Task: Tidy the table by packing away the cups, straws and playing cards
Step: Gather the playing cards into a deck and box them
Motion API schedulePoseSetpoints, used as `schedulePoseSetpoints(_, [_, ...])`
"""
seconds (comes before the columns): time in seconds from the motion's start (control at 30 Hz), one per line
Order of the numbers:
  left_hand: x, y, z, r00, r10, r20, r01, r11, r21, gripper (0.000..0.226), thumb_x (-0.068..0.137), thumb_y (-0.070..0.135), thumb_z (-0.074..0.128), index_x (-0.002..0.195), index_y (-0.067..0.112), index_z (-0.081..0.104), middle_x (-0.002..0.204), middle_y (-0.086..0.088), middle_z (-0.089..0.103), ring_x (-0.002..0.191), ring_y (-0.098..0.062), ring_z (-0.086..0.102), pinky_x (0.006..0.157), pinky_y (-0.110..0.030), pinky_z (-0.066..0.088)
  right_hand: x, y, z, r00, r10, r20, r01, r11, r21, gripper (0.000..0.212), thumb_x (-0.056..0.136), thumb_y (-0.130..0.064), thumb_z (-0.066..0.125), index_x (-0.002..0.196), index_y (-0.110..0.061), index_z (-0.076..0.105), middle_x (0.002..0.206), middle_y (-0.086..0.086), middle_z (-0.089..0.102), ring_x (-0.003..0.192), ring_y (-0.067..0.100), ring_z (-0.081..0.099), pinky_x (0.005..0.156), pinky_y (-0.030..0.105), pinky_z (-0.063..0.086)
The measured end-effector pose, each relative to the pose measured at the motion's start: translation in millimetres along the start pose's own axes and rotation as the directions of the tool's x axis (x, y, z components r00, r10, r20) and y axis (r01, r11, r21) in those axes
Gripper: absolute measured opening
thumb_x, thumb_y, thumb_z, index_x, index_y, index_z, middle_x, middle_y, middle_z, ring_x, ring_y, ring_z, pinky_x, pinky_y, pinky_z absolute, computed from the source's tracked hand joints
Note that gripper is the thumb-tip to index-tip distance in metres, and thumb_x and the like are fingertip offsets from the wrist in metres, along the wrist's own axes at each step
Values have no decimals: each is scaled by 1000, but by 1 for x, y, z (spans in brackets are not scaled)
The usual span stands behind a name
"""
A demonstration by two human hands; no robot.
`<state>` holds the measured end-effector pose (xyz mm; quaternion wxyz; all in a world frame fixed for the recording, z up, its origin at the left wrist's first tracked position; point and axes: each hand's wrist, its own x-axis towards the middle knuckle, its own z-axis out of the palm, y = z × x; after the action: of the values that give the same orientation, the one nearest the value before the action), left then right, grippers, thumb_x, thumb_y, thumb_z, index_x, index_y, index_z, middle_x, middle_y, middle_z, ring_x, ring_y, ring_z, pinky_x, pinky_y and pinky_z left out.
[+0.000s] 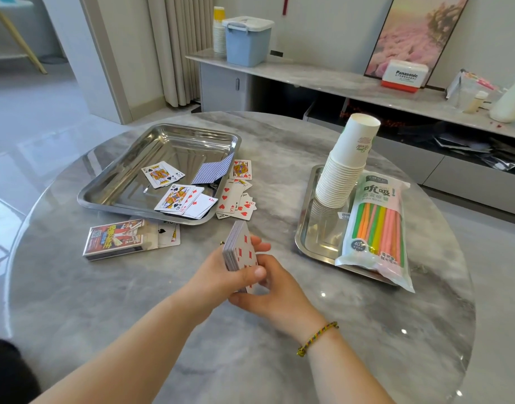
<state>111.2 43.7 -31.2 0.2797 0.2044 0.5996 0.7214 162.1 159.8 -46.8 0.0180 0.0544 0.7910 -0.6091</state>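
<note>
The straw packet (375,225) reads "吮吸!" above a circled "40", a white-and-red box (403,75) well behind the packet says "Panasonic", and loose cards to the packet's left show a spade K (158,174), spade Q (174,196), heart 8 (247,207) and diamond 4 (202,206).

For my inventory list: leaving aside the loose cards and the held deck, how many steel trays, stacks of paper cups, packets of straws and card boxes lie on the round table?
Steel trays: 2
Stacks of paper cups: 1
Packets of straws: 1
Card boxes: 1
Total: 5
</note>
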Motion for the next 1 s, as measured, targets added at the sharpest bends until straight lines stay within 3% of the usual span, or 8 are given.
schedulePoseSetpoints(0.17, [-4,14,-19,998,-8,68,10,999,-31,102,21,50,88,113,29,49,101,7,67,98,-8,64,76,-27,56,-2,-2,-8,999,5,48,0,996,-93,48,66,-18,76,93,-36,42,105,-7,56,102,11,55,82,15,46])
schedulePoseSetpoints(0.33, [-6,12,-20,999,53,-10,-53,998,-26,68,36,21,80,97,21,51,87,0,67,82,-13,66,69,-30,57,-5,-7,0,997,-21,70,24,999,-45,55,68,-18,74,106,-37,39,110,-15,50,103,-2,49,71,1,42])
schedulePoseSetpoints(0.63, [-20,14,-39,990,-92,108,86,994,60,111,23,58,84,120,33,38,122,6,53,100,-1,62,73,-16,51,-5,-6,-1,999,-4,34,11,980,-200,51,61,-24,79,88,-43,39,94,-21,52,84,-6,51,59,1,41])
schedulePoseSetpoints(0.73, [-24,27,-68,996,-85,-34,90,963,255,84,52,50,79,124,28,42,115,5,57,91,6,62,72,-11,50,-4,-4,-2,1000,-5,8,7,970,-242,48,59,-27,79,82,-43,41,90,-24,51,77,-10,50,57,-1,38])
schedulePoseSetpoints(0.8, [-24,32,-92,953,65,-295,88,874,477,34,75,22,69,106,30,56,105,-2,64,80,2,63,71,-11,49,-4,-1,-1,1000,-6,-5,5,964,-267,48,58,-28,79,81,-43,40,90,-24,50,79,-9,50,58,-2,37])
schedulePoseSetpoints(0.87, [-25,33,-118,875,184,-447,192,717,671,21,81,14,64,91,31,60,101,-3,65,87,-8,60,77,-16,43,-3,1,2,1000,-10,2,10,958,-288,49,59,-28,79,81,-43,39,91,-24,49,81,-9,49,60,-2,37])
schedulePoseSetpoints(0.93, [-23,33,-140,859,191,-475,313,537,783,29,80,21,65,108,23,59,117,-4,58,109,-19,52,89,-26,37,-2,2,5,1000,-10,14,14,947,-321,50,59,-29,79,82,-45,37,92,-25,48,82,-10,47,61,-2,37])
schedulePoseSetpoints(1.0, [-20,28,-155,877,99,-471,423,309,852,61,77,32,67,131,17,42,138,-5,41,127,-23,35,103,-31,27,-3,3,4,1000,-3,17,9,937,-349,52,60,-30,79,84,-47,36,93,-28,46,84,-12,46,63,-3,36])
